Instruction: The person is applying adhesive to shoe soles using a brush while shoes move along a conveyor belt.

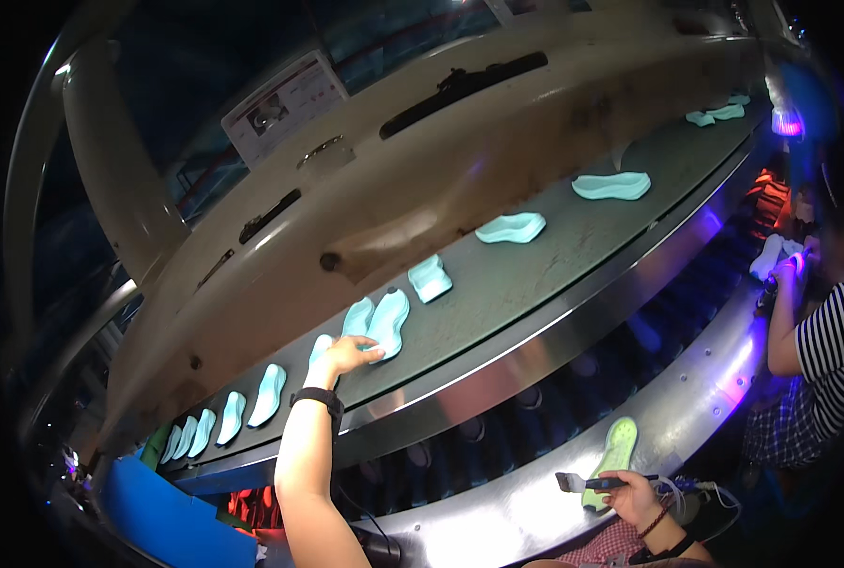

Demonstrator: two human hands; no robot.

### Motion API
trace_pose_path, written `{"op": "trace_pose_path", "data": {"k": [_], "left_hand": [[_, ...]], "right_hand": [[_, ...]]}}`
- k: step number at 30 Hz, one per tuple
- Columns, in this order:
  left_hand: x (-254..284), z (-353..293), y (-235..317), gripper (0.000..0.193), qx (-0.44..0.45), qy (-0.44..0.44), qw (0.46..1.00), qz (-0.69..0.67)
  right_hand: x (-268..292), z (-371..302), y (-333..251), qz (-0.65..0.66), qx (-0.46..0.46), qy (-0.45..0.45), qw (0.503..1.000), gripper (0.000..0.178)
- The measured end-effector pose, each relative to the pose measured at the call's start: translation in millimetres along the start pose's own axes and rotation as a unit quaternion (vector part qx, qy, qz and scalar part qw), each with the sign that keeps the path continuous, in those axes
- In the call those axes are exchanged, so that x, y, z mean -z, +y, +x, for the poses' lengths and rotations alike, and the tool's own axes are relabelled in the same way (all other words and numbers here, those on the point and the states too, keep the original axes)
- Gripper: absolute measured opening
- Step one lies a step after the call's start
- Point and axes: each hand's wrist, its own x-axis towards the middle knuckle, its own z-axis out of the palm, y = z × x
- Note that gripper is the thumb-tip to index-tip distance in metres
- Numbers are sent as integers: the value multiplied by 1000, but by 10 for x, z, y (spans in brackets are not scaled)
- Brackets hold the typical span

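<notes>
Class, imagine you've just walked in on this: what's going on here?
The person's left hand reaches onto a dark belt, touching the near end of a turquoise shoe sole; other turquoise soles lie spaced along it. The right hand holds a flat brush by its dark handle over a green sole on the metal ledge. Whether the bristles touch it is unclear. At the right, a co-worker in stripes handles pale pieces.
</notes>
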Motion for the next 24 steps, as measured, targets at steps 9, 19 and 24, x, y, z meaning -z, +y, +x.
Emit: {"op": "trace_pose_path", "data": {"k": [9,19,24], "left_hand": [[-278,705,93,55,28,87,995,-28],[-270,871,824,34,-133,-6,986,-97],[-242,413,1214,35,-165,15,973,-161]], "right_hand": [[105,165,-127,2,-23,52,998,35],[43,127,-193,6,-26,50,998,36],[139,93,-154,65,-17,-30,997,33]]}}
